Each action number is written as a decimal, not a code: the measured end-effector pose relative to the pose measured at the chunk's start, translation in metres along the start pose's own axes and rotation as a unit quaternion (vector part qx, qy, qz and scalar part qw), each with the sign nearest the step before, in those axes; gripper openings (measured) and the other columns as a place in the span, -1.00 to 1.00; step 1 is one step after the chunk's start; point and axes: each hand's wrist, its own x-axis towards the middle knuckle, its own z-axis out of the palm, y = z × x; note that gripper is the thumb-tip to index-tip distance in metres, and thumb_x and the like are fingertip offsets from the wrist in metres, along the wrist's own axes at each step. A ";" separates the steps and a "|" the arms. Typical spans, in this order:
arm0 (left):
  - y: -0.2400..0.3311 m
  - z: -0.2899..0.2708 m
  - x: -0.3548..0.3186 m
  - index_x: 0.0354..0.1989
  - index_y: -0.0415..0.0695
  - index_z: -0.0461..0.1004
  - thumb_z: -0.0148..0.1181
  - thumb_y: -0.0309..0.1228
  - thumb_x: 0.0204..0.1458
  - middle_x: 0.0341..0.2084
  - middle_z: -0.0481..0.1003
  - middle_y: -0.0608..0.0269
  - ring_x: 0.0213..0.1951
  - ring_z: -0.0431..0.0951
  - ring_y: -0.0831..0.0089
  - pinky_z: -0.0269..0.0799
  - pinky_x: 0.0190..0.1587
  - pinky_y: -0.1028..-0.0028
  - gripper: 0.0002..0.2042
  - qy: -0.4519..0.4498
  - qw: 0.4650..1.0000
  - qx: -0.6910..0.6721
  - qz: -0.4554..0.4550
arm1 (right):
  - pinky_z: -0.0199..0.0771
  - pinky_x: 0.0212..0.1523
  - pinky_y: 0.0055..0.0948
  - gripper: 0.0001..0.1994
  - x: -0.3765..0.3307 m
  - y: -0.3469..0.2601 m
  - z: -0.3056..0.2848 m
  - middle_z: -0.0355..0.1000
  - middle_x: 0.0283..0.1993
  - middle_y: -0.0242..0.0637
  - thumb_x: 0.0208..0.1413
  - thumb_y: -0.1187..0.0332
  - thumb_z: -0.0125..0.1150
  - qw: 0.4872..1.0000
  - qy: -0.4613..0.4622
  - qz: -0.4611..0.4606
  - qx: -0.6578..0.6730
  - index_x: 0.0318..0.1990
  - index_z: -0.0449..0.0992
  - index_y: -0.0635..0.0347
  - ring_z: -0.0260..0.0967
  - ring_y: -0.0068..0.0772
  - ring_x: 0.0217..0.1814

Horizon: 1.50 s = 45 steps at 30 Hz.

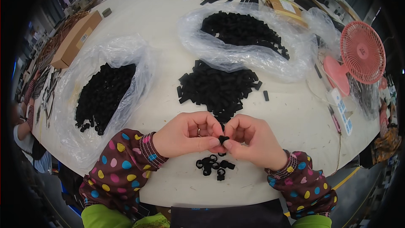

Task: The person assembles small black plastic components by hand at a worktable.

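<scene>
Above the near middle of the white table (pixel 274 97), my left hand (pixel 185 135) and my right hand (pixel 255 139) meet fingertip to fingertip. Both pinch a small black fabric-like piece (pixel 223 139), bent between thumbs and forefingers; its exact kind is partly hidden by the fingers. Just beyond them lies a heap of short black strip pieces (pixel 219 84), one of which (pixel 266 96) sits apart on the right. Closer to me, below the hands, several small black loops (pixel 215 166) are scattered on the tabletop.
On the left, a clear plastic bag (pixel 145 55) holds black loops. Another clear bag (pixel 194 44) with black pieces lies beyond the heap. A pink fan (pixel 362 51), white power strip (pixel 341 112) and snips (pixel 334 120) are at right; a cardboard box (pixel 76 40) stands far left.
</scene>
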 end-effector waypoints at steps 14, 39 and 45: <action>-0.016 0.005 0.003 -0.39 -0.22 0.36 0.17 -0.56 -0.07 -0.41 0.41 0.37 -0.29 0.48 0.58 0.44 -0.20 0.57 -0.89 0.087 0.990 0.075 0.081 | 0.43 -0.42 -0.64 -0.89 0.000 0.005 0.008 0.42 -0.42 -0.42 -0.06 0.51 0.20 0.989 0.072 -0.088 -0.097 -0.37 0.39 0.25 0.43 -0.64 -0.40; -0.009 0.003 0.001 -0.41 -0.19 0.45 0.19 -0.42 -0.05 -0.57 0.43 0.35 -0.54 0.41 0.66 0.35 -0.46 0.62 -0.89 0.018 0.948 0.318 0.022 | 0.39 -0.40 -0.44 -0.89 0.007 0.014 -0.022 0.38 -0.43 -0.36 -0.12 0.41 0.23 0.888 0.065 -0.162 -0.424 -0.42 0.43 0.16 0.38 -0.36 -0.34; -0.011 0.003 0.005 -0.40 -0.19 0.46 0.19 -0.43 -0.03 -0.57 0.45 0.32 -0.57 0.40 0.65 0.32 -0.51 0.63 -0.90 0.057 0.921 0.382 0.052 | 0.38 -0.40 -0.38 -0.86 0.007 0.022 -0.018 0.35 -0.46 -0.34 -0.17 0.43 0.22 0.874 0.115 -0.121 -0.456 -0.45 0.37 0.17 0.36 -0.31 -0.35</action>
